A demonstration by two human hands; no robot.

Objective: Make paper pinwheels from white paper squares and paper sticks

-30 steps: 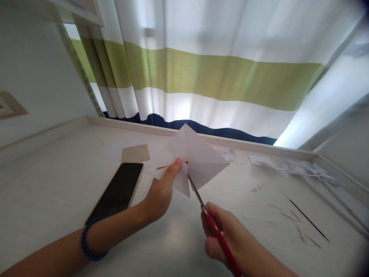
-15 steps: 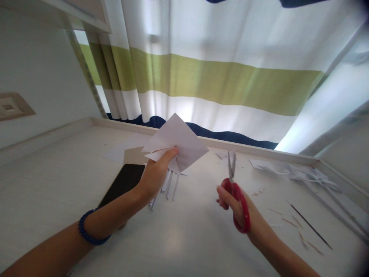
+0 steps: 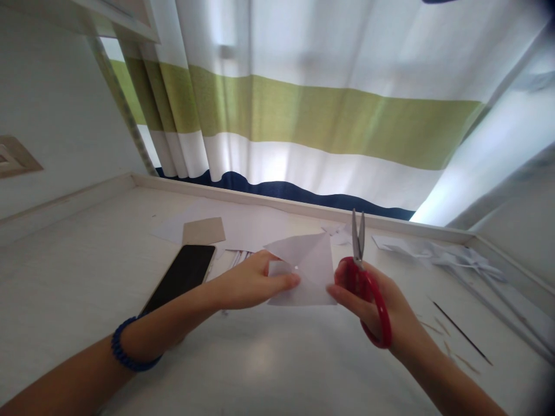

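A folded white paper (image 3: 310, 268) lies low over the white table, held flat near the middle. My left hand (image 3: 251, 283) pinches its left edge between thumb and fingers; a blue coiled band circles that wrist. My right hand (image 3: 368, 300) grips red-handled scissors (image 3: 364, 283) with the closed blades pointing up, and its fingertips touch the paper's right edge.
A black phone (image 3: 180, 277) lies left of the hands beside a tan card (image 3: 203, 231) and flat white sheets (image 3: 247, 222). Paper strips and scraps (image 3: 455, 257) pile at the right, with thin sticks (image 3: 462, 332) nearby. A striped curtain (image 3: 303, 115) hangs behind the table.
The left hand lowered the paper from mid-air toward the table and to the right. The right hand, which was cutting a second ago, brought the upright scissors in to the paper's right edge.
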